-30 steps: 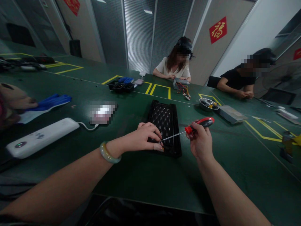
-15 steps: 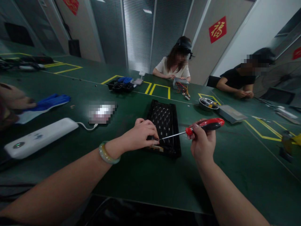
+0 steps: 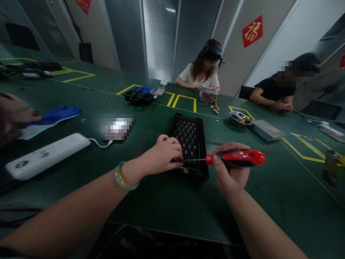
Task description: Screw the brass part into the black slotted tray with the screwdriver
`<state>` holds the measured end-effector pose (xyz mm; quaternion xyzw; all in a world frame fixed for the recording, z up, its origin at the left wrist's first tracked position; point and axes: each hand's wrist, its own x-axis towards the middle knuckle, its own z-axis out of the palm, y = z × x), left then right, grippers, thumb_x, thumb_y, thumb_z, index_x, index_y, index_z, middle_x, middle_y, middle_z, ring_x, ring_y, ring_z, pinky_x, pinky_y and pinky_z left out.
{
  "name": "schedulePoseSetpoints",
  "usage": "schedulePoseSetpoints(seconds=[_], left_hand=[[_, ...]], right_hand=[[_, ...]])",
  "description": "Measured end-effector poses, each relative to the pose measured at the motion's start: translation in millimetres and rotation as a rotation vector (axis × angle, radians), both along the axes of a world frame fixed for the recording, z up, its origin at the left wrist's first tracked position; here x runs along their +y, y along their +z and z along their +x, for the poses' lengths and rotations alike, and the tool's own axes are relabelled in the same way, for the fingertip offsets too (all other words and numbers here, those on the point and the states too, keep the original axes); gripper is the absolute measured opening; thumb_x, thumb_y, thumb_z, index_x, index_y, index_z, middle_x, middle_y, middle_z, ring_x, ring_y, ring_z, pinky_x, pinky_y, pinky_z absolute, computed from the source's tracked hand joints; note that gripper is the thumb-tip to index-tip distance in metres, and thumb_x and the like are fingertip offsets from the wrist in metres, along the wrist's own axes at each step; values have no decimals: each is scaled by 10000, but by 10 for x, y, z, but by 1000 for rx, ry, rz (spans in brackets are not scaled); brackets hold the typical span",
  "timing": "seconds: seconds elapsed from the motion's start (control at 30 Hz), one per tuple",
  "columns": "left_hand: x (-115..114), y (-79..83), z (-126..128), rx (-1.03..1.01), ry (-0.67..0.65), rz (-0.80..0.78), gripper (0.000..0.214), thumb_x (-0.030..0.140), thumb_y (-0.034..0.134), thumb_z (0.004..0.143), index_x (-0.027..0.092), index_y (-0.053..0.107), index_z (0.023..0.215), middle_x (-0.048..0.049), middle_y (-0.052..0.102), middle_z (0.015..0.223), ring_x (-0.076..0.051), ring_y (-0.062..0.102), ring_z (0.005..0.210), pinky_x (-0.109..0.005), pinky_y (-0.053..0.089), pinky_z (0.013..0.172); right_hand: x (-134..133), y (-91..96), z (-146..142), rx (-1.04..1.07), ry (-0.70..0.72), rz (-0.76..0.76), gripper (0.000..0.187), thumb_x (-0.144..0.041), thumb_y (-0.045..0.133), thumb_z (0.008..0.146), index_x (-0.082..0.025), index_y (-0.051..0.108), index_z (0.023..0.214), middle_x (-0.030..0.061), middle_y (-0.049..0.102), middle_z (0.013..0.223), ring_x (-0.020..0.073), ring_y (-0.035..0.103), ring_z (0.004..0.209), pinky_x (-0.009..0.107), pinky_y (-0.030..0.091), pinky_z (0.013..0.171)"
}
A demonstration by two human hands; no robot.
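A black rectangular tray-like frame with a patterned inside lies on the table in front of me. My left hand is closed at its near left corner, fingers on a small dark part that I cannot name; the fingertips partly hide it. In my right hand is a screwdriver with a red and black handle. Its thin shaft points left across the frame's near end, and the tip reaches the small part by my left fingertips. Whether the tip sits in a screw is too small to tell.
Left of me lie a white power bank, a phone on its cable, and a blue glove near another person's hand. Beyond are a metal bowl and a flat grey piece. Two people sit across the table.
My right hand has turned the screwdriver, bringing its handle lower and the shaft nearly level. My left hand stays at the frame's corner. The view has shifted slightly.
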<state>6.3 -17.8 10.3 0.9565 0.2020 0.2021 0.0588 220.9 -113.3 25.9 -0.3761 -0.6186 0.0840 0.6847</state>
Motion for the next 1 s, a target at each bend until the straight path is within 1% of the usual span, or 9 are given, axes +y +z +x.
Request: schedulePoseSetpoints(seconds=[0.27, 0.5, 0.67, 0.8, 1.0], left_hand=[[-22, 27, -3, 11, 11, 12, 51, 287, 705, 903, 241, 718, 921, 5, 742, 1043, -234, 535, 1137, -436, 188, 980], [-26, 13, 4, 17, 21, 27, 51, 267, 703, 895, 242, 710, 939, 5, 733, 1036, -232, 534, 1126, -436, 193, 1000], [-33, 23, -2, 25, 25, 48, 56, 264, 698, 900, 236, 703, 948, -4, 730, 1046, -241, 536, 1125, -445, 195, 1004], [-38, 24, 4, 48, 28, 68, 82, 280, 726, 884, 234, 706, 949, -8, 723, 1050, -252, 533, 1137, -453, 203, 1003], [-63, 25, 21, 64, 23, 106, 31, 233, 690, 895, 237, 705, 922, -11, 727, 1027, -250, 542, 1142, -470, 201, 1009]], right_hand=[[-37, 30, -10, -23, 56, 48, 344, -84, 700, 781, -251, 552, 1044, -9, 565, 899, 142, 620, 751, 307, 536, 641], [-53, 33, 16, -90, 46, 48, 357, -89, 702, 770, -253, 546, 1046, -8, 593, 874, 153, 615, 737, 324, 525, 639], [-64, 30, 32, -128, 26, 43, 375, -89, 702, 763, -256, 538, 1057, -6, 599, 885, 166, 621, 754, 356, 527, 669], [-60, 42, 33, -137, 69, 27, 394, -73, 693, 762, -263, 529, 1066, -6, 587, 893, 165, 619, 762, 353, 537, 662], [-103, 135, -19, -274, 171, 47, 428, -43, 691, 722, -268, 526, 1046, -13, 605, 844, 151, 629, 710, 314, 533, 604]])
